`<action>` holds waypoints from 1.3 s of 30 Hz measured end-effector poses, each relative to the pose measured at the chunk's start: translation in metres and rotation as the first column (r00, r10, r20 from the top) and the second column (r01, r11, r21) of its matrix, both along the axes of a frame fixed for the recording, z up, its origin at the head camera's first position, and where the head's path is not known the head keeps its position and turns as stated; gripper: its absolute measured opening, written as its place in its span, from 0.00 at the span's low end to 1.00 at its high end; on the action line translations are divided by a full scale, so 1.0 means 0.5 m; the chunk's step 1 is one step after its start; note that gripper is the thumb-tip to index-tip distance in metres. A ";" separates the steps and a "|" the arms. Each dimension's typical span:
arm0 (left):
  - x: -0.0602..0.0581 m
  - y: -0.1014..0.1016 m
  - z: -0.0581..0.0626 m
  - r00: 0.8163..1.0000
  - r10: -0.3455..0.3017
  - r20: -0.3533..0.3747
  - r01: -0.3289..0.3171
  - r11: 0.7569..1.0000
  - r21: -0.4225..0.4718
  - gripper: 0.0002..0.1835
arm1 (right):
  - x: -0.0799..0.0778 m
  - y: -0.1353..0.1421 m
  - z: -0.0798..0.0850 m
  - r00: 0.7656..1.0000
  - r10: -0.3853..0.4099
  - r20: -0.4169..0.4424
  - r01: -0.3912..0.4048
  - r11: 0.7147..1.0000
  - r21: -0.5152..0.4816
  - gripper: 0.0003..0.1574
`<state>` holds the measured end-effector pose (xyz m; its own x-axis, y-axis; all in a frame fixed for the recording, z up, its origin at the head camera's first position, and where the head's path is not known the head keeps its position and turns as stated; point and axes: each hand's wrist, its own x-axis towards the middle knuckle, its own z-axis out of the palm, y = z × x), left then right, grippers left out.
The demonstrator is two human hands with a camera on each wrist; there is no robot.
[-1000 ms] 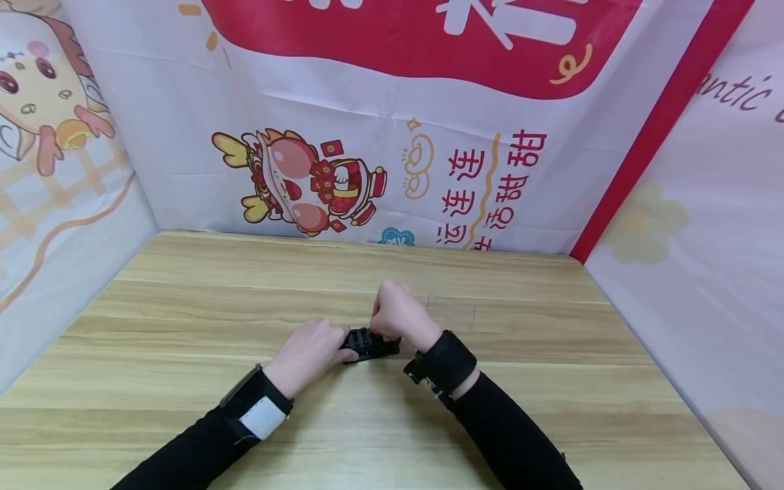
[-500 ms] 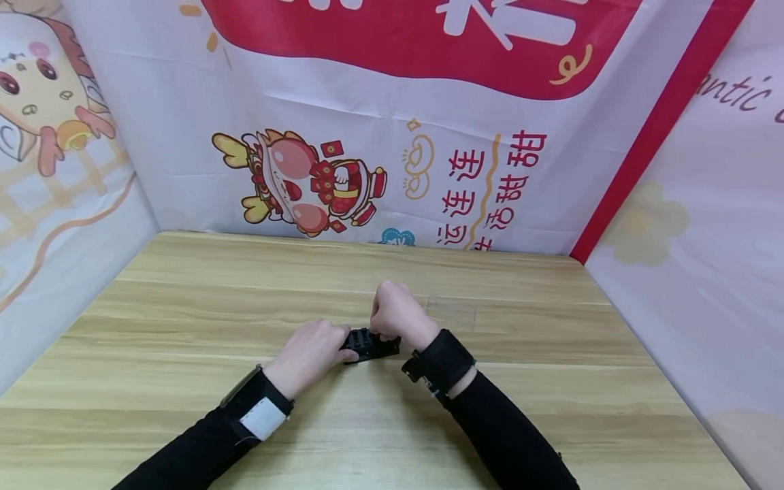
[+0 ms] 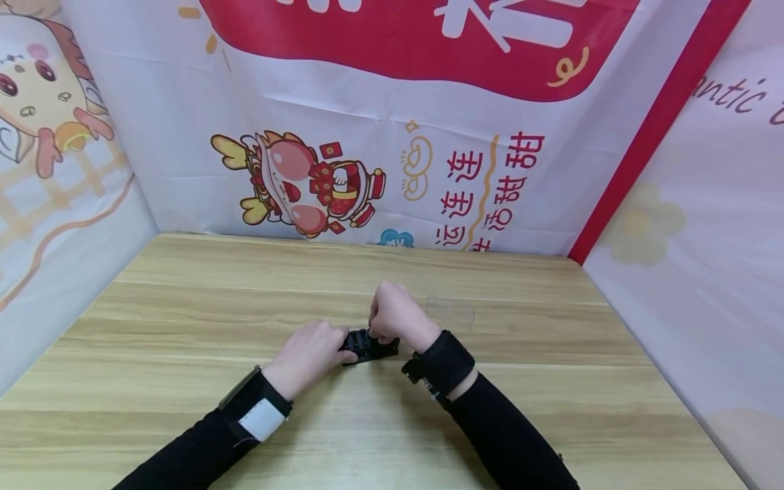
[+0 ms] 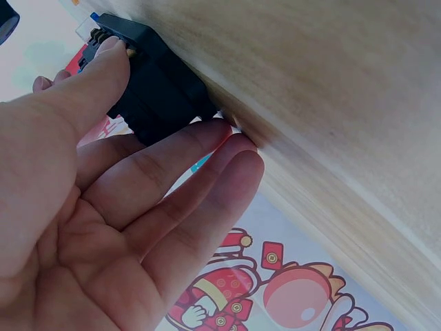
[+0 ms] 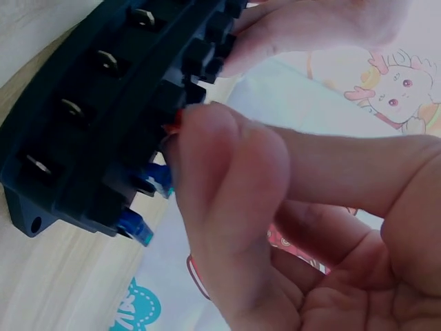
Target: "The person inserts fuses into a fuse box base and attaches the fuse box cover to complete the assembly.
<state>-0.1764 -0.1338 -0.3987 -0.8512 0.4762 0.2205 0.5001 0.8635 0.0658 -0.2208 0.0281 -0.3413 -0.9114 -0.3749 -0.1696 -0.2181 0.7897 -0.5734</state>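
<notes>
A black fuse box [image 3: 375,348] with metal terminals along its side is held at the middle of the table. My left hand [image 3: 309,355] grips its left end; in the left wrist view the thumb lies on top and the fingers [image 4: 162,162] reach under the side. Over the right part of the box, my right hand [image 3: 398,316] pinches a small red blade fuse [image 5: 173,124] between thumb and finger, at one of the slots. Most of that fuse is hidden by the fingertips. Two blue blade fuses [image 5: 134,226] sit in the slots beside it, toward the box's end.
A flat transparent plastic piece [image 3: 450,313], like a clear cover, lies on the wooden table [image 3: 184,306] just behind the right wrist. Printed cloth [image 3: 343,88] hangs along the back and both sides of the table. Black bands with devices sit on both wrists.
Both hands and the fuse box stay almost where they were; the right fingertips shift only slightly over the box.
</notes>
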 end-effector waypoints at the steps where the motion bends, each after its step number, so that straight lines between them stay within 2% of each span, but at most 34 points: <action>1: 0.000 0.000 0.000 1.000 0.000 0.001 0.000 1.000 -0.001 0.17 | 0.000 0.001 0.000 1.000 0.003 0.002 -0.003 1.000 0.000 0.07; 16: 0.000 -0.001 0.001 1.000 -0.010 -0.004 0.010 1.000 0.011 0.16 | -0.013 0.008 -0.006 0.999 0.032 0.023 -0.031 0.999 -0.024 0.09; 27: 0.000 0.002 -0.004 1.000 -0.011 -0.005 0.011 1.000 0.001 0.16 | -0.031 0.003 0.003 0.987 0.005 0.159 -0.004 1.000 -0.007 0.07; 39: -0.001 0.002 -0.003 1.000 -0.010 -0.018 0.010 1.000 0.002 0.17 | -0.044 -0.014 0.013 0.982 -0.014 0.187 -0.002 0.997 0.083 0.07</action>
<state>-0.1767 -0.1330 -0.4003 -0.8424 0.4840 0.2370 0.5096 0.8584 0.0585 -0.2429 0.0212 -0.3349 -0.8627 -0.3474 -0.3676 -0.1081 0.8367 -0.5369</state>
